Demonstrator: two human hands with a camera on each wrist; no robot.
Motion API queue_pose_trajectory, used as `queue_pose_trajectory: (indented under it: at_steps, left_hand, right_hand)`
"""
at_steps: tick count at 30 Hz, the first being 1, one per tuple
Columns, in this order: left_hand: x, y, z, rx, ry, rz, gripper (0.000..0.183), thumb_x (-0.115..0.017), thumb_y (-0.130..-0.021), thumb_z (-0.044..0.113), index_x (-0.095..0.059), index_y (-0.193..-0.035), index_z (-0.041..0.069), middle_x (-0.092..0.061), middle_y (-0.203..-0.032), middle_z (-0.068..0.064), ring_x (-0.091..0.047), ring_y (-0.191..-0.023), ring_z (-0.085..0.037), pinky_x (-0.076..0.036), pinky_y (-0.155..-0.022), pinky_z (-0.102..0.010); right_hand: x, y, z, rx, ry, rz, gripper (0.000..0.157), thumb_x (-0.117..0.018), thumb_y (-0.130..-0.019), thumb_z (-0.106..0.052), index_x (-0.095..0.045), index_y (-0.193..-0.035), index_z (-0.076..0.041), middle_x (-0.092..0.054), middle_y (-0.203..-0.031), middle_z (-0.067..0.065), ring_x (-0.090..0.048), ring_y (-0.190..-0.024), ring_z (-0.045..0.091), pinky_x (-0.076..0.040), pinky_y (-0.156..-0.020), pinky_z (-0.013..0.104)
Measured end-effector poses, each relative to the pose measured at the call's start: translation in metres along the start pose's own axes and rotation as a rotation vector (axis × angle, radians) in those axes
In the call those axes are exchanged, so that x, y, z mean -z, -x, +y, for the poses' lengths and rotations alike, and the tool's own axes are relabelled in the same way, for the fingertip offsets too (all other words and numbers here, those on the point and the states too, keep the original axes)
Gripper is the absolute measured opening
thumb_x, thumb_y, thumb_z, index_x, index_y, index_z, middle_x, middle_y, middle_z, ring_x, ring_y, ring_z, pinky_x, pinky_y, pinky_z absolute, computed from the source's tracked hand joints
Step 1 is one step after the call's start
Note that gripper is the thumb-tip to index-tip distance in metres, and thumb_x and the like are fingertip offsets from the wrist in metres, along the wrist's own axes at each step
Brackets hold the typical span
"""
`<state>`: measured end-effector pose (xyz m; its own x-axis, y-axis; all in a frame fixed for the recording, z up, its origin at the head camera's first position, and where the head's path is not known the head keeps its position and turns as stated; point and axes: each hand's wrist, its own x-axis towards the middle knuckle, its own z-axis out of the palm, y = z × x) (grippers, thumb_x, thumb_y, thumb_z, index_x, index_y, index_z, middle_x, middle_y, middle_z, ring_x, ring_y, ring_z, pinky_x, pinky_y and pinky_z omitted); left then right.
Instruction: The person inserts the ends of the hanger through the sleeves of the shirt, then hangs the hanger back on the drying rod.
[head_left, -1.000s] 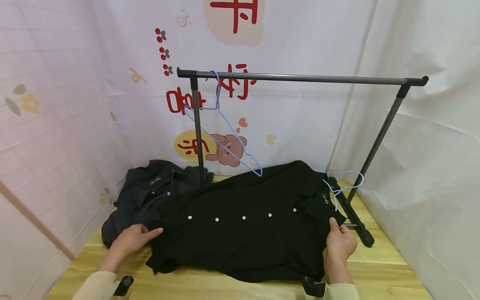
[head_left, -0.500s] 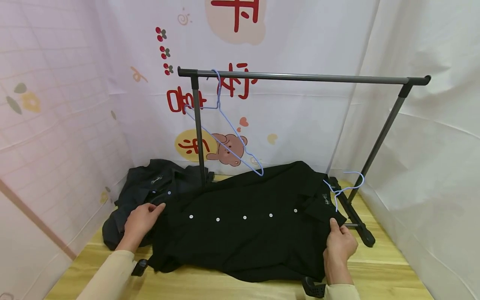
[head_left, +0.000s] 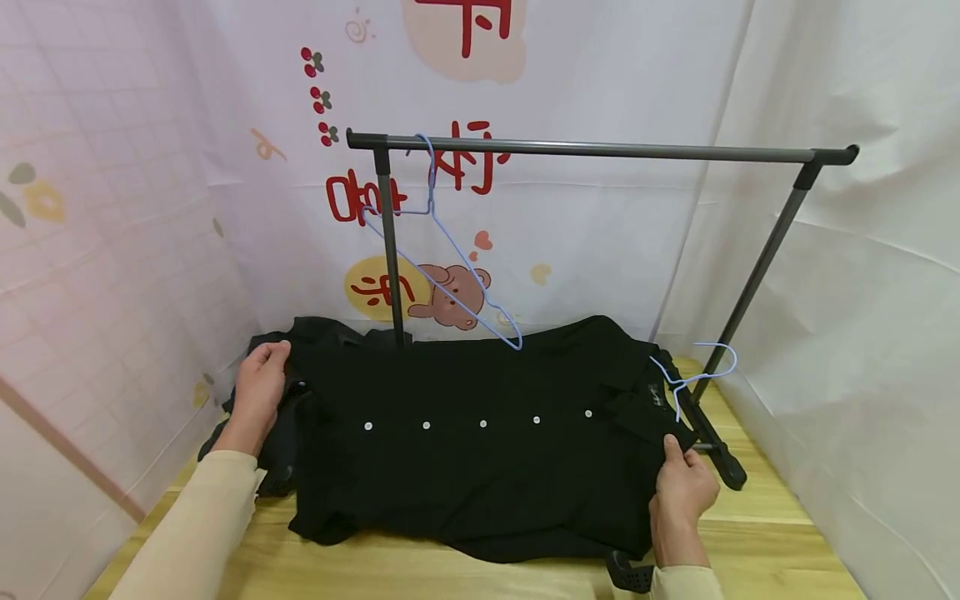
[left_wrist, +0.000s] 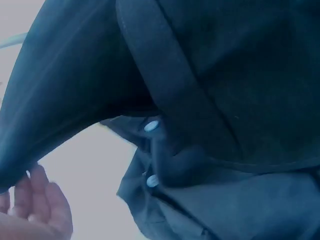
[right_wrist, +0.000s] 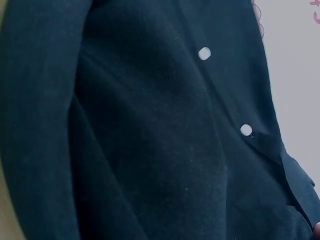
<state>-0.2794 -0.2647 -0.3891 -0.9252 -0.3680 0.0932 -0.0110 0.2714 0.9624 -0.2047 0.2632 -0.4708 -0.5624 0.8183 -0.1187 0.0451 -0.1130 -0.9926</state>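
A black button shirt [head_left: 480, 475] with white buttons lies spread sideways across the table, its collar at the right. My left hand [head_left: 258, 387] pinches the far corner of its hem and lifts it at the left. In the left wrist view the fingers [left_wrist: 37, 200] are at the raised fabric edge, over a second dark shirt [left_wrist: 240, 205]. With thumb on top, my right hand [head_left: 684, 487] grips the collar. A light blue wire hanger [head_left: 678, 382] pokes its hook out of the neck opening, and its lower part is hidden inside the shirt.
A dark metal clothes rack [head_left: 600, 150] stands behind and over the shirt, its right foot [head_left: 723, 462] beside the right hand. Another blue hanger [head_left: 457, 242] hangs on its bar. The second dark shirt [head_left: 277, 442] lies crumpled on the wooden table [head_left: 360, 571] at left.
My left hand has moved from the hem's near part up and away to its far corner, pulling the fabric back over the second shirt. The right hand stays at the collar.
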Motion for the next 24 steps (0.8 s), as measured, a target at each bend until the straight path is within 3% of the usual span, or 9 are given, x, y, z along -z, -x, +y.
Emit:
queue_pose_trajectory:
  at_steps: [4,7,14,17,20,22,24]
  left_hand:
    - [0.011,-0.008,0.006,0.005,0.06,-0.042,0.038,-0.041,-0.106,0.043,-0.057,-0.11,0.008,-0.05,-0.098,0.006,-0.047,-0.085,-0.01,-0.043,-0.075,-0.027]
    - [0.014,-0.012,0.004,0.016,0.002,-0.055,0.044,-0.042,-0.106,0.043,-0.057,-0.118,0.003,-0.053,-0.097,0.003,-0.049,-0.08,-0.011,-0.046,-0.07,-0.028]
    - [0.019,-0.013,-0.021,-0.111,-0.568,-0.027,0.041,-0.048,-0.105,0.029,-0.057,-0.12,-0.008,-0.06,-0.109,-0.027,-0.057,-0.09,-0.04,-0.046,-0.076,-0.05]
    - [0.02,-0.008,-0.037,-0.13,-0.645,-0.063,0.038,-0.051,-0.103,0.029,-0.059,-0.112,-0.007,-0.062,-0.097,-0.026,-0.059,-0.081,-0.038,-0.046,-0.067,-0.048]
    - [0.017,0.0,-0.045,-0.129,-0.669,-0.163,0.039,-0.049,-0.104,0.033,-0.066,-0.098,-0.001,-0.063,-0.084,-0.015,-0.055,-0.067,-0.029,-0.042,-0.056,-0.04]
    - [0.012,0.006,-0.047,-0.141,-0.668,-0.295,0.038,-0.047,-0.104,0.03,-0.068,-0.102,-0.001,-0.065,-0.09,-0.016,-0.057,-0.071,-0.028,-0.045,-0.058,-0.04]
    - [0.007,0.012,-0.049,-0.141,-0.628,-0.45,0.033,-0.048,-0.104,0.023,-0.066,-0.113,-0.003,-0.064,-0.108,-0.022,-0.061,-0.088,-0.035,-0.05,-0.072,-0.046]
  right_hand:
    - [-0.001,0.0,0.002,0.015,0.006,0.0,0.042,-0.072,-0.092,-0.027,-0.06,-0.057,-0.008,-0.042,-0.053,-0.011,-0.042,-0.063,0.012,-0.036,-0.058,0.023]
    - [-0.001,0.0,0.003,0.016,0.014,0.0,0.044,-0.072,-0.092,-0.028,-0.057,-0.055,-0.01,-0.04,-0.052,-0.01,-0.041,-0.06,0.011,-0.035,-0.056,0.022]
    - [-0.002,0.001,0.004,0.015,0.014,0.002,0.04,-0.072,-0.092,-0.027,-0.062,-0.059,-0.008,-0.043,-0.053,-0.011,-0.042,-0.062,0.01,-0.036,-0.057,0.022]
    - [-0.003,0.001,0.004,0.02,0.018,0.003,0.039,-0.073,-0.092,-0.028,-0.064,-0.062,-0.005,-0.045,-0.054,-0.012,-0.043,-0.064,0.011,-0.037,-0.058,0.022]
    - [-0.004,0.002,0.003,0.033,0.014,0.001,0.038,-0.073,-0.092,-0.026,-0.064,-0.062,-0.004,-0.045,-0.054,-0.013,-0.043,-0.063,0.011,-0.037,-0.058,0.022]
    - [-0.004,0.003,0.002,0.031,0.008,0.0,0.037,-0.072,-0.092,-0.026,-0.065,-0.064,-0.004,-0.046,-0.055,-0.013,-0.044,-0.063,0.01,-0.038,-0.058,0.021]
    - [-0.004,0.003,0.002,0.03,0.009,0.001,0.038,-0.072,-0.092,-0.026,-0.063,-0.062,-0.006,-0.045,-0.055,-0.012,-0.044,-0.062,0.01,-0.038,-0.057,0.021]
